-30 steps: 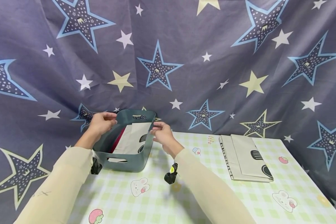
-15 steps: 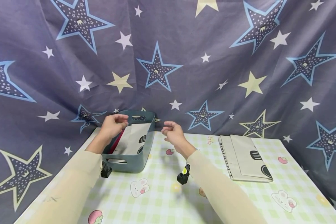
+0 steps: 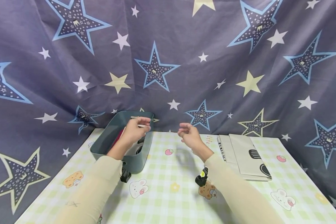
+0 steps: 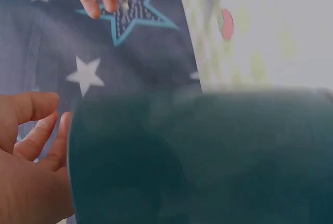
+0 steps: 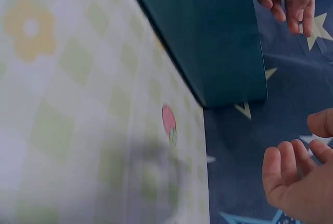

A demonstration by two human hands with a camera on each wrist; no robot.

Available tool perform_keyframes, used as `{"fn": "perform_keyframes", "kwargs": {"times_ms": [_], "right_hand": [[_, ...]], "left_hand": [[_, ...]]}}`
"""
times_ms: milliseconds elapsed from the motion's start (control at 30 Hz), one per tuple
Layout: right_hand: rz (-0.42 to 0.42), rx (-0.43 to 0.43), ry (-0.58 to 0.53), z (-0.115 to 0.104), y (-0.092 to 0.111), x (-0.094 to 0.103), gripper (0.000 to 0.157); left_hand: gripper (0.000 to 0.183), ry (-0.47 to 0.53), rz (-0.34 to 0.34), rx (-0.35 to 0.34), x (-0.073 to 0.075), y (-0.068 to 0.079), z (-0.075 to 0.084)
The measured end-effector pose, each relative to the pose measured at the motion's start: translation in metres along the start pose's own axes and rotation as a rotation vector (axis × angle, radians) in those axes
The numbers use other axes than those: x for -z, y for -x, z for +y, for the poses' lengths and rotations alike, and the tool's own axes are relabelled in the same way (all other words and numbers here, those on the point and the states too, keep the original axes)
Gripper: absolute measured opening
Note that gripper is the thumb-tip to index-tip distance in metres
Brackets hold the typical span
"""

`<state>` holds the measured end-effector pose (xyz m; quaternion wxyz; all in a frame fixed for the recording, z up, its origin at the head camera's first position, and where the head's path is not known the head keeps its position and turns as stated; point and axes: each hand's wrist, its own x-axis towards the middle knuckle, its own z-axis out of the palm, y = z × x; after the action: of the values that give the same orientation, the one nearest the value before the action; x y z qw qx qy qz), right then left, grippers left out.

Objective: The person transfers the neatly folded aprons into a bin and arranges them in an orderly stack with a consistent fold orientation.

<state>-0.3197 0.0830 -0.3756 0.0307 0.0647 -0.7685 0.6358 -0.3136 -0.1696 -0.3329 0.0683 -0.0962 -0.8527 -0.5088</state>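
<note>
My left hand (image 3: 133, 132) hovers over the teal plastic basket (image 3: 141, 161), its fingers loosely bent and holding nothing. In the left wrist view the basket's wall (image 4: 197, 156) fills the lower right, beside that hand. Inside the basket lie a folded cream cloth with black prints (image 3: 140, 145) and something dark red (image 3: 118, 137), both partly hidden by the left hand and arm. To the right of the basket, my right hand (image 3: 192, 137) is raised above the table, fingers relaxed with nothing in them. A second folded cream cloth (image 3: 245, 155) with black prints lies farther right.
The table wears a green-checked cover (image 3: 162, 193) with cartoon prints. Behind it hangs a dark curtain (image 3: 168, 28) patterned with stars, close against the table's back edge. Each wrist carries a small black camera (image 3: 125, 175).
Both hands have moved to the right: the left from the basket's left rim to over its right part, the right away from the basket's right rim. Basket and folded cloths stay put.
</note>
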Motion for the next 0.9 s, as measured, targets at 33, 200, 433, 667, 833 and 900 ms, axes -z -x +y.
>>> {"fn": "perform_keyframes", "kwargs": {"times_ms": [33,200,433,667,833,900], "right_hand": [[0.005,0.006,0.012,0.001,0.001,0.005,0.040],[0.034,0.012,0.056,0.007,0.006,0.029,0.042],[0.053,0.016,0.137,0.016,0.012,0.063,0.044],[0.055,0.065,0.282,0.033,0.020,0.098,0.043],[0.031,0.125,0.427,0.044,0.033,0.120,0.043],[0.023,0.153,0.480,0.048,0.037,0.130,0.042]], "left_hand": [[0.034,-0.003,-0.005,-0.009,-0.005,0.000,0.003],[0.033,0.030,-0.046,-0.027,-0.029,-0.002,0.012],[0.031,0.055,-0.040,-0.036,-0.063,-0.005,0.018],[0.030,0.095,-0.054,-0.037,-0.104,-0.004,0.015],[0.031,0.103,-0.103,-0.036,-0.130,-0.002,0.014],[0.031,0.113,-0.121,-0.034,-0.140,-0.003,0.013]]}}
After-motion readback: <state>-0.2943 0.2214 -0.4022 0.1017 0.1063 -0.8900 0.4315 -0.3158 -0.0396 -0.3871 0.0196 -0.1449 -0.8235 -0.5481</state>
